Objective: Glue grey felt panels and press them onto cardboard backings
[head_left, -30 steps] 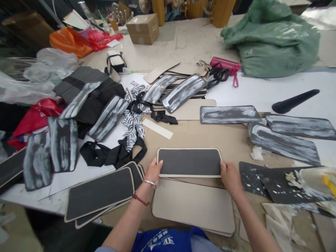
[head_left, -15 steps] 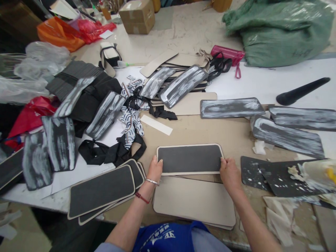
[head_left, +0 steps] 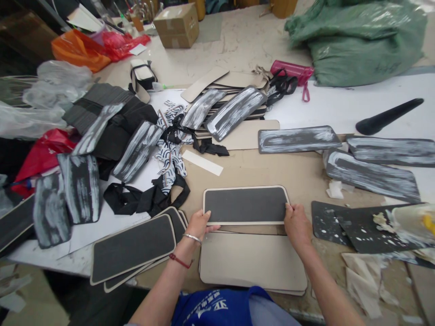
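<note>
A dark grey rectangular panel with a beige border (head_left: pixel 245 205) lies between my two hands, its corners rounded. My left hand (head_left: pixel 200 223) grips its left end, thumb on top and fingers under the edge. On the right end my right hand (head_left: pixel 297 225) is closed, thumb pressed on the edge. Just nearer to me lies a stack of plain beige panels (head_left: pixel 253 260). To the left, several bordered grey panels (head_left: pixel 134 249) overlap at the table edge.
Grey strips smeared with white glue (head_left: pixel 299 139) lie around the table. A glue-caked container (head_left: pixel 413 222) stands on spattered dark sheets at right. Black straps (head_left: pixel 136 199), a white strip (head_left: pixel 203 163) and a black tapered tool (head_left: pixel 389 117) lie beyond. A green sack (head_left: pixel 356 43) sits at the back.
My left hand has shifted slightly down along the panel's left end, and its fingers now show beneath the edge. The panel and my right hand stay almost in place.
</note>
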Motion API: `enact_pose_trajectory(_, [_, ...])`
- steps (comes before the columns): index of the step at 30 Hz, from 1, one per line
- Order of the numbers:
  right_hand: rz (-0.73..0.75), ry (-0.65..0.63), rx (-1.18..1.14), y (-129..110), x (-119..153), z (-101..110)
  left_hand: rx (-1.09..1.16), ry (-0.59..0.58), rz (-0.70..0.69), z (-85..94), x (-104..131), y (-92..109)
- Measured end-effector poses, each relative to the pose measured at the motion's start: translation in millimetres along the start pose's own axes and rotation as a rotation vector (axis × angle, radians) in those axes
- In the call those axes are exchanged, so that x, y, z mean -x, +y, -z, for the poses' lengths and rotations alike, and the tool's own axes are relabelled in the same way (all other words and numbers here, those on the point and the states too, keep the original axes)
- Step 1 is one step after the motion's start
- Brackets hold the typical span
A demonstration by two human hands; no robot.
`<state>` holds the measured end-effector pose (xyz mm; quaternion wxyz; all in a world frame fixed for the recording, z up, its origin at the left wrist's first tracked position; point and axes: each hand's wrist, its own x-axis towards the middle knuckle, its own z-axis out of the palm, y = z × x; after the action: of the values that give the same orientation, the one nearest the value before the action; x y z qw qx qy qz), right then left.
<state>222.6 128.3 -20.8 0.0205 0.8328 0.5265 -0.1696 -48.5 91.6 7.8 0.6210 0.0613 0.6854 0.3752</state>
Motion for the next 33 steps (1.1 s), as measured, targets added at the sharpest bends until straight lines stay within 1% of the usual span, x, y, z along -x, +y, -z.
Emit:
enact_pose_trajectory(5, [-0.021, -0.014, 0.007, -0.9, -0.1, 0.0, -0.035, 0.023, -0.013, -2.1, -4.6, -2.7])
enact_pose_trajectory(12, [-0.036, -0.039, 0.025, -2.4, 0.8, 1.8, -0.037, 0.027, -0.039, -2.4, -4.5, -5.2])
enact_pose_trajectory(16, [-0.022, -0.025, 0.043, -1.1, 0.1, -0.4, -0.059, 0.066, -0.078, -3.7, -5.8, -10.3])
enact_pose_trajectory(19, [-0.024, -0.034, 0.061, -0.9, 0.1, -1.0, -0.101, 0.101, -0.128, -2.4, -10.8, -16.5])
enact_pose_trajectory(25, [-0.020, -0.033, 0.063, -1.9, 0.5, 0.8, -0.240, 0.105, -0.138, 2.0, -22.4, -26.3])
enact_pose_trajectory(27, [-0.024, -0.031, 0.060, -2.1, 0.5, 1.4, -0.236, 0.095, -0.130, 2.8, -21.2, -24.6])
enact_pose_trajectory(30, [-0.019, -0.029, 0.037, -1.3, 0.5, 0.7, -0.200, 0.051, -0.092, 6.5, -17.7, -15.3])
enact_pose_trajectory(31, [-0.015, -0.024, 0.026, -0.5, 0.6, -0.3, -0.196, 0.029, -0.108, 8.6, -17.8, -10.9])
enact_pose_trajectory(33, [-0.004, 0.000, -0.002, 2.4, 0.5, -3.5, -0.202, -0.006, -0.190, 12.7, -21.6, -1.7])
